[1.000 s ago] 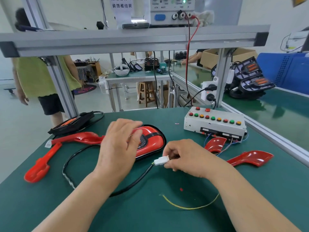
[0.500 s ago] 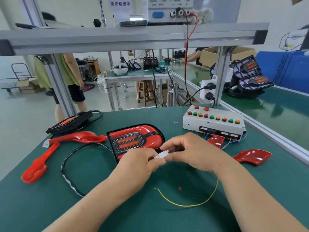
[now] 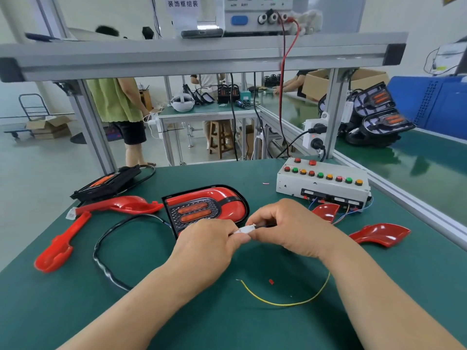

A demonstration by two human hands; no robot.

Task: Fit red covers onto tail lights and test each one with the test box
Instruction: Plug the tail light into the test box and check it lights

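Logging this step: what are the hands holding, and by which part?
The white plug, pinched at both ends: left hand on its left end, right hand on its right.

Tail light (image 3: 206, 205) lies flat mid-counter (image 3: 227, 324), its glossy red cover seated in the black frame, two orange lamp strips facing up. Its black cable (image 3: 106, 248) loops out left. A white connector (image 3: 244, 228) is pinched between left hand (image 3: 204, 246) and right hand (image 3: 295, 228). The test box (image 3: 322, 183), white with red, green and orange buttons, sits back right. Loose red covers (image 3: 121, 204) (image 3: 380, 234) lie on either side.
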